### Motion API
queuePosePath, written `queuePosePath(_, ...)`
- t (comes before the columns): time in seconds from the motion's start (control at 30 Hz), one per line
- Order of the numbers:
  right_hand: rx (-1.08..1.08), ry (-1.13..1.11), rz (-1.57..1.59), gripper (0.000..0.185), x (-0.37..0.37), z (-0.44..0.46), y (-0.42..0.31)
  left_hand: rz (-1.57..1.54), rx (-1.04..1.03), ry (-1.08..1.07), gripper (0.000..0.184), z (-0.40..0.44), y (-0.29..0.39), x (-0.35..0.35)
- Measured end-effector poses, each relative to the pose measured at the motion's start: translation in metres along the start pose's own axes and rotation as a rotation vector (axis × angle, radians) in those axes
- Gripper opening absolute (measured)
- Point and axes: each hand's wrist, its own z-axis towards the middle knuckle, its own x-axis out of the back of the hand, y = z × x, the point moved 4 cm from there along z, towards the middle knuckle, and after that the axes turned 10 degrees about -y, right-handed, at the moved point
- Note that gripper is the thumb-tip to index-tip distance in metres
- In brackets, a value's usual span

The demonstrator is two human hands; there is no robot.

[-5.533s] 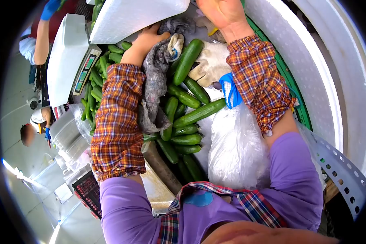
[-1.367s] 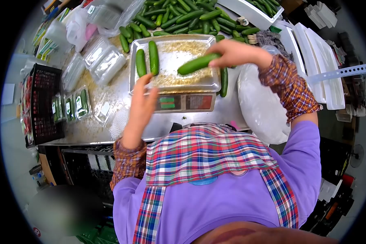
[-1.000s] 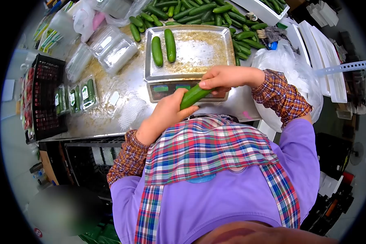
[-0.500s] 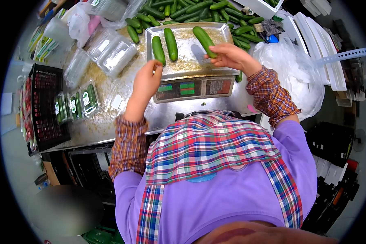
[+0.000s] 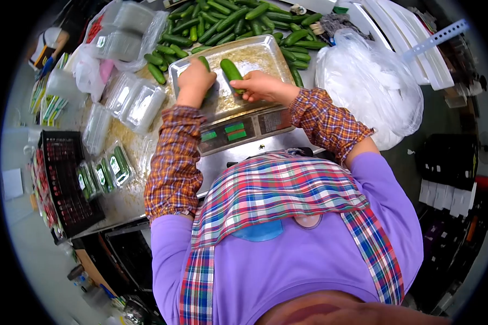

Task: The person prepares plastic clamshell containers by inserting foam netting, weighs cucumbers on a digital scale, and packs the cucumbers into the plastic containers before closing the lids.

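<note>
On the scale's metal tray (image 5: 244,51), my right hand (image 5: 260,86) grips the lower end of a cucumber (image 5: 231,70) between thumb and fingers. My left hand (image 5: 196,81) is closed over the tray's left part. Another cucumber (image 5: 204,62) shows past its fingers, mostly covered by the hand. Below the tray, the scale (image 5: 244,131) shows lit green displays.
A heap of cucumbers (image 5: 222,21) lies behind the tray. Clear plastic boxes (image 5: 130,103) and packed cucumbers (image 5: 119,164) are at the left, beside a black crate (image 5: 68,179). A large plastic bag (image 5: 368,81) is at the right. Another person (image 5: 49,46) stands far left.
My left hand has moved up over the tray and onto the cucumbers at its left. My right hand has brought its cucumber left, closer to them. The view has turned slightly.
</note>
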Motion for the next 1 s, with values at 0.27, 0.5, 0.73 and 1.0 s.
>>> queuePosePath(0.27, 0.07, 0.018, -0.317, 0.048, -0.036, 0.052, -0.011, -1.105, -0.079, 0.286, 0.039, -0.069, -0.068, 0.039)
queuePosePath(0.5, 0.177, 0.206, -1.156, 0.059, -0.062, 0.056, -0.029, -1.419, -0.051, 0.244, 0.028, -0.136, -0.11, 0.006)
queuePosePath(0.73, 0.179, 0.182, -1.125, 0.055, -0.049, 0.047, -0.026, -1.482, -0.09, 0.17, 0.033, -0.176, -0.1, -0.034)
queuePosePath(1.0, 0.243, 0.193, -0.888, 0.05, -0.032, 0.013, -0.027, -1.569, -0.031, 0.335, 0.034, -0.206, -0.136, -0.031)
